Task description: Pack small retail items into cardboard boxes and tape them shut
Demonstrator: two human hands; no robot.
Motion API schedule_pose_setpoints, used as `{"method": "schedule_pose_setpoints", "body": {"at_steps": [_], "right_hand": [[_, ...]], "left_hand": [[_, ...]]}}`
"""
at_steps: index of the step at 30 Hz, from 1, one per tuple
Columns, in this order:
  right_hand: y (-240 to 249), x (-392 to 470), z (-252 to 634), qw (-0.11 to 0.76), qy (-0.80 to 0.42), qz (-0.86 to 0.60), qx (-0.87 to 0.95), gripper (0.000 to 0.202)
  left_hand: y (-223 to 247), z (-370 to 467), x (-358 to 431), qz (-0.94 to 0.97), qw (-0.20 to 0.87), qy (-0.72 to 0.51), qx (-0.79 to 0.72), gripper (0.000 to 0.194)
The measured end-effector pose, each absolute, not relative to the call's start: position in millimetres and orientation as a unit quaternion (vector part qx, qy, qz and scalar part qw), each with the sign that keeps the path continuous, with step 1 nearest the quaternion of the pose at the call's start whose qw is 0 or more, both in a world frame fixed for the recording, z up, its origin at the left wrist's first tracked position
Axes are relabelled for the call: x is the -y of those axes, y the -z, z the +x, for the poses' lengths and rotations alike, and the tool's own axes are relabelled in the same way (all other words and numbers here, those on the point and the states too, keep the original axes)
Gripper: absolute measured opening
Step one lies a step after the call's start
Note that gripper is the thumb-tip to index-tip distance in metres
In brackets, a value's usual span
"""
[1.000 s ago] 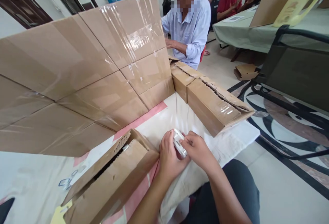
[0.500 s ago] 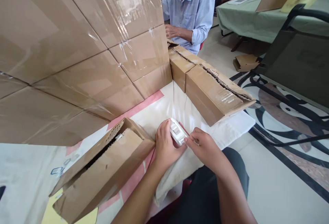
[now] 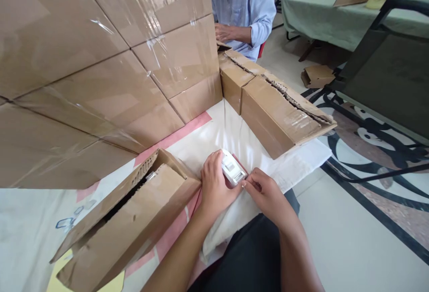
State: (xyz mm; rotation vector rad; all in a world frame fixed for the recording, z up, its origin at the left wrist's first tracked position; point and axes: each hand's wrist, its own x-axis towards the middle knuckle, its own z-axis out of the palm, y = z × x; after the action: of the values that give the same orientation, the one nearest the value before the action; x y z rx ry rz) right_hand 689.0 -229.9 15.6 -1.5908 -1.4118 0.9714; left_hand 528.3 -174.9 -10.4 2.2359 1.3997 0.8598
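Note:
A small white plastic device [image 3: 232, 166], with a raised rectangular part on top and a slot near its front end, sits over the cloth-covered table. My left hand [image 3: 216, 189] is wrapped around its left side and near end, thumb in front. At the device's near right corner, my right hand [image 3: 266, 193] has thumb and forefinger pinched together, close to the left thumb. Whatever lies between those right fingertips is too small to make out. Something reddish shows along the device's far right side.
Taped cardboard boxes [image 3: 134, 86] form a tall wall at left. One long open carton [image 3: 134, 220] lies left of my hands, another [image 3: 278, 104] to the right. Across the table sits a person in a light blue shirt [image 3: 243, 6]. A dark chair [image 3: 389, 64] stands at right.
The view has shifted slightly. My left hand keeps its hold on the white device, and the right fingertips stay pinched at its near corner with only a slight movement.

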Motion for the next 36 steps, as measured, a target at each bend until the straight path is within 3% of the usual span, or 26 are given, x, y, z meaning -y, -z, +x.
{"method": "schedule_pose_setpoints", "body": {"at_steps": [8,11,14,17,21,29,33,36], "right_hand": [[-0.6,231.2,685.0,0.339,-0.327,-0.67,0.574,0.027],[-0.1,237.2,691.9,0.372,-0.324,-0.646,0.582,0.026],[-11.5,250.7,697.7,0.418,-0.338,-0.594,0.599,0.026],[-30.2,269.0,687.4,0.403,-0.354,-0.55,0.64,0.023],[-57.2,289.8,647.4,0.371,-0.393,-0.453,0.709,0.014],[-85.4,294.1,571.9,0.278,-0.419,-0.399,0.766,0.012],[-87.6,288.7,550.5,0.266,-0.445,-0.413,0.749,0.013],[-92.8,279.2,546.9,0.288,-0.356,-0.461,0.76,0.006]], "left_hand": [[12.8,528.9,173.4,0.803,0.167,-0.308,-0.483,0.101],[11.4,527.0,174.5,0.809,0.19,-0.321,-0.454,0.101],[-1.0,517.1,184.1,0.786,0.292,-0.37,-0.401,0.078],[-25.3,496.6,205.5,0.716,0.414,-0.453,-0.334,0.047],[-56.8,458.5,244.7,0.716,0.469,-0.421,-0.3,0.038],[-70.6,386.5,288.0,0.74,0.294,-0.47,-0.38,0.003],[-82.6,365.8,298.2,0.772,0.188,-0.459,-0.397,0.005],[-104.2,347.8,307.9,0.754,0.152,-0.514,-0.38,0.008]]}}
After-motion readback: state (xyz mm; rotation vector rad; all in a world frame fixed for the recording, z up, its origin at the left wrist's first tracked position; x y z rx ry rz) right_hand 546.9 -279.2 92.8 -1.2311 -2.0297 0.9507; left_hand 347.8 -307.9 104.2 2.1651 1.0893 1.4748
